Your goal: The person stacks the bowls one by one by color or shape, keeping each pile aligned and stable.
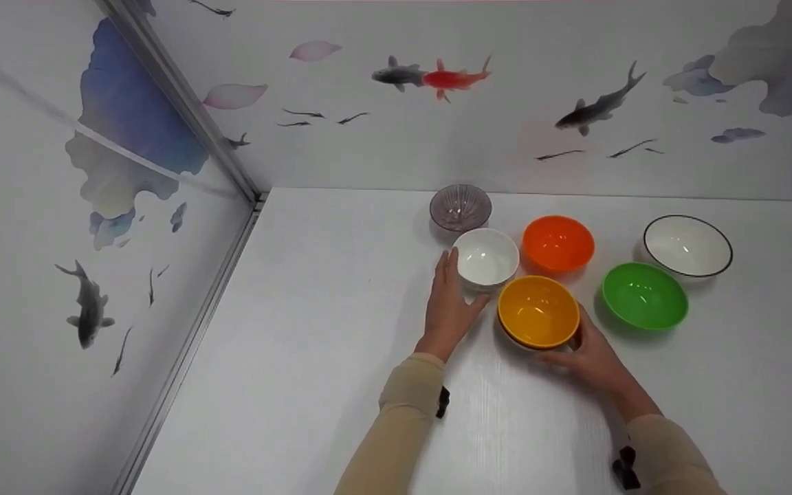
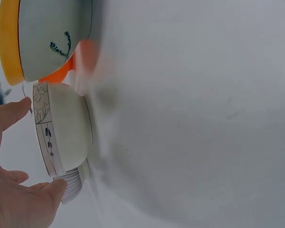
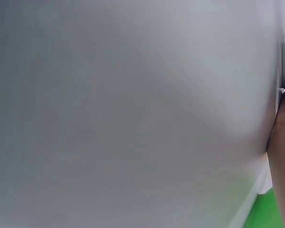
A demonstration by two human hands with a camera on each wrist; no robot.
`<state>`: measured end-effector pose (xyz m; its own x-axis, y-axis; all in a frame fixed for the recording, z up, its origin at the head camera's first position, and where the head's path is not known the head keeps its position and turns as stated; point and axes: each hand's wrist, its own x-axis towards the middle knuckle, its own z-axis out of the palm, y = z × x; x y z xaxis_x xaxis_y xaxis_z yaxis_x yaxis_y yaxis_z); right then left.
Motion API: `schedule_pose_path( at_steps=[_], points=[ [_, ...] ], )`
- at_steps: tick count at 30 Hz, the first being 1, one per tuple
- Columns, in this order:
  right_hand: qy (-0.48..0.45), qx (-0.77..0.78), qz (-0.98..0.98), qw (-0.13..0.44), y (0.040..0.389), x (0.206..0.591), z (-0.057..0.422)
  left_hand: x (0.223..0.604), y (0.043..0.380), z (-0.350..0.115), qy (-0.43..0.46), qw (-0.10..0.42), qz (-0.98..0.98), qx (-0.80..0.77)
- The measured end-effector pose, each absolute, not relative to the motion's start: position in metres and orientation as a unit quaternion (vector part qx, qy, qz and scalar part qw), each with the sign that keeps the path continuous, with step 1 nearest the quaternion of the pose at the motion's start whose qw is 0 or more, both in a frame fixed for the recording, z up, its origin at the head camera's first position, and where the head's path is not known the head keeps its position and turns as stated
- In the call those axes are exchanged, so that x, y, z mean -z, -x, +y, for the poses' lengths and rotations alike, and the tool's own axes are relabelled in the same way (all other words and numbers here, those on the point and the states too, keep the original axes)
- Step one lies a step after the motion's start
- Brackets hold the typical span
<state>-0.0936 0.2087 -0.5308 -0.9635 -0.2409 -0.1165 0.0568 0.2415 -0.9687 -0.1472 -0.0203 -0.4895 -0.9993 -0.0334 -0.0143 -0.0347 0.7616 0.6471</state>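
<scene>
Head view: left hand (image 1: 449,306) cups small white bowl (image 1: 485,257), fingers spread, near-straight; right hand (image 1: 592,357) curls round yellow bowl (image 1: 538,311) at table (image 1: 327,330) centre; both likely rigid, glazed, slippery, breakable; grip at rim.

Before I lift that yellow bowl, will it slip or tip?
The yellow bowl looks glossy, so probably a bit slippery. Its wide, round body on a narrower base may rock if pushed at the rim. The right hand cups its side; it seems rigid, likely ceramic, possibly breakable.
</scene>
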Motion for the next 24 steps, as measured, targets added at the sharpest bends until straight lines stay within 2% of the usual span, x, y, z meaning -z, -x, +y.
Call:
schedule_pose_path(
  at_steps=[11,24],
  points=[
    [0.052,0.62,0.772,0.128,0.093,0.535,0.21,0.496,0.158,-0.015,0.021,-0.018,0.906,-0.422],
    [0.048,0.637,0.759,0.124,0.094,0.536,0.207,0.502,0.167,-0.007,0.043,-0.003,0.893,-0.448]
  ],
)
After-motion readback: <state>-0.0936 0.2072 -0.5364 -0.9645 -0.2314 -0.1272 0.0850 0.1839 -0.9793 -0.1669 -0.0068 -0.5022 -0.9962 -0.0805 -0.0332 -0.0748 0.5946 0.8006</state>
